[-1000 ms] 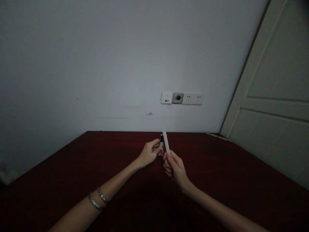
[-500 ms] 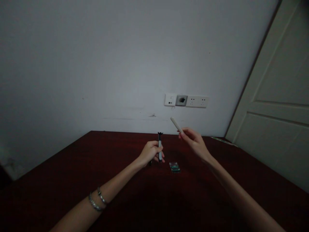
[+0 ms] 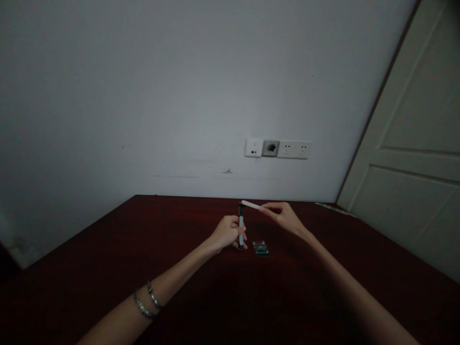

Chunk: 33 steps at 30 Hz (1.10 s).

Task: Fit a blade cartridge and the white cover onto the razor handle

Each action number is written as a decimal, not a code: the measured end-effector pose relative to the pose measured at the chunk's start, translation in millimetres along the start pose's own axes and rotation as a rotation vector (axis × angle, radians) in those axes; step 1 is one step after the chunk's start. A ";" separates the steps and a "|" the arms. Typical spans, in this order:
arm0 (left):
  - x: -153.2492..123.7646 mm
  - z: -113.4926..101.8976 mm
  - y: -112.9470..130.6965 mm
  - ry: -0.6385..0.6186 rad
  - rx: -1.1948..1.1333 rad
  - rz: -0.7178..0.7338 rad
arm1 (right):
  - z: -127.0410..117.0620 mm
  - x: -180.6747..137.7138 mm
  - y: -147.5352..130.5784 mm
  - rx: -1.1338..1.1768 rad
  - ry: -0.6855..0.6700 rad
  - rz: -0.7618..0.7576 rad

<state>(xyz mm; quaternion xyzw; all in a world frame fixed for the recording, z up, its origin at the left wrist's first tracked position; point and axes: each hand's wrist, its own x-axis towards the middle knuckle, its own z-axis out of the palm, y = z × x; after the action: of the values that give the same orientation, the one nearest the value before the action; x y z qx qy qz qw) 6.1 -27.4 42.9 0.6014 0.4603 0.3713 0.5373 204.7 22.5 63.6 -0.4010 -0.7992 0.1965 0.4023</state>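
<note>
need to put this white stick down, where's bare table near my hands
Bare table lies left of the left hand and its forearm, and right of the right hand toward the door. The strip between the forearms is bare too. The middle is crowded: the pen, white stick and small packet sit close together.

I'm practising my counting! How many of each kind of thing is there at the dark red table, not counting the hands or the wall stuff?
Black-and-white stick: 1
White tube: 1
Small greenish packet: 1
Bracelets: 2
Total: 5
</note>
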 end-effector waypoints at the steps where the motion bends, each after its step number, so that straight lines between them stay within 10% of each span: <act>1: 0.4 -0.6 -0.3 0.003 -0.001 -0.003 | -3.1 -0.3 3.3 0.015 -0.017 0.012; 33: 2.1 -10.1 -3.0 -0.005 0.069 0.044 | -0.6 -1.9 -3.2 0.034 -0.015 -0.072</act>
<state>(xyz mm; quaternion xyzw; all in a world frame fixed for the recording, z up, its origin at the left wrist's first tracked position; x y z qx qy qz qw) -3.3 -22.3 41.3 0.6305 0.4582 0.3652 0.5091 204.3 19.1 65.1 -0.3639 -0.8126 0.1983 0.4098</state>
